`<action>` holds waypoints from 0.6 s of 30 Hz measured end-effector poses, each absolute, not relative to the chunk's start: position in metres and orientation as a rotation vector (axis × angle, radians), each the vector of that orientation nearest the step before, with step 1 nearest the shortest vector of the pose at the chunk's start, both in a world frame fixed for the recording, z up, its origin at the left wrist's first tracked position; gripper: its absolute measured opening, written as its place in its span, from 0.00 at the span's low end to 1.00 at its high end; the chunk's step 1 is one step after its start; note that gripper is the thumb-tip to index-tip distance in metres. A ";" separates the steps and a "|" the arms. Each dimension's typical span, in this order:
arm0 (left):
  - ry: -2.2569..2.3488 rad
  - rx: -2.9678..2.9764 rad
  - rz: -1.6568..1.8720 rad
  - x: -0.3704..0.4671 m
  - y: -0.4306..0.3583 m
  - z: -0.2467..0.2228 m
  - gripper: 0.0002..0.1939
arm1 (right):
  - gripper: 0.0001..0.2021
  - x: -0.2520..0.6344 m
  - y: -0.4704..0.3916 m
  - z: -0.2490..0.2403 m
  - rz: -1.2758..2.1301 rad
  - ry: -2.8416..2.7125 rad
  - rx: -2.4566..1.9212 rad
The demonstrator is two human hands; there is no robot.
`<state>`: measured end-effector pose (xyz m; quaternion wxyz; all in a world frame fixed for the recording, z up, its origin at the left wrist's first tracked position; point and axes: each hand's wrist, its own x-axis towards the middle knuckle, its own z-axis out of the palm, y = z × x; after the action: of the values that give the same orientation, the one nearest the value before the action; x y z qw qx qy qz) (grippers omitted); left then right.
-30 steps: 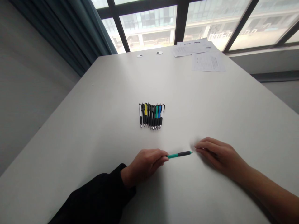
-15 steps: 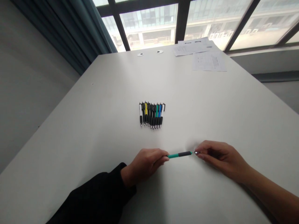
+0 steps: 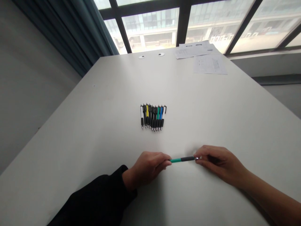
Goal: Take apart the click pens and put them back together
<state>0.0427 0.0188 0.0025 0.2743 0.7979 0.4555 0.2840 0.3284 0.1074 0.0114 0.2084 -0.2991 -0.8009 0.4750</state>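
Green pen [image 3: 182, 159] with a black rubber sleeve, held level just above the white worktop [image 3: 94, 131], near its front edge, between both hands. Left hand [image 3: 147, 168], in a black sleeve [image 3: 98, 201], closed round the green back end, thumb and forefinger pinching the barrel, remaining fingers curled under. Right hand [image 3: 219, 163], bare forearm, pinching the silver tip end with thumb and fingertips [image 3: 199, 158]; grip narrow, closed on the tip, other fingers folded loosely behind. Pen lying roughly left to right, black sleeve toward the right hand.

Farther back, at mid worktop, a row of pens [image 3: 152, 116] laid side by side and touching, tips toward the viewer: white, yellow, green and blue barrels among black ones, exact count hard to tell. Well apart from the hands.

At the far edge, sheets of paper [image 3: 209, 64] on the right, overlapping, print too small to read. Beside them to the left, 2 small round discs [image 3: 151, 56] set in the surface. Beyond, window frames [image 3: 182, 22] and a dark curtain [image 3: 70, 34] at the left
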 end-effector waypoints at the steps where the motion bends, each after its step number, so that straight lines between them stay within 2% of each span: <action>1: 1.220 2.138 0.772 0.043 0.019 0.003 0.12 | 0.07 0.328 0.107 0.011 1.320 -2.225 -0.823; 10: 1.213 2.093 0.785 0.048 0.018 0.004 0.12 | 0.06 0.325 0.102 0.012 1.187 -2.305 -0.759; 14: 1.193 2.154 0.800 0.048 0.017 0.001 0.12 | 0.18 0.325 0.103 0.010 1.149 -2.418 -0.695; 18: 1.204 2.146 0.787 0.047 0.017 0.001 0.13 | 0.11 0.329 0.103 0.008 1.242 -2.314 -0.729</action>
<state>0.0468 0.0171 0.0010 0.2755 0.7986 0.4479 0.2928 0.3285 0.1028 0.0084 0.2067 -0.2616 -0.8306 0.4460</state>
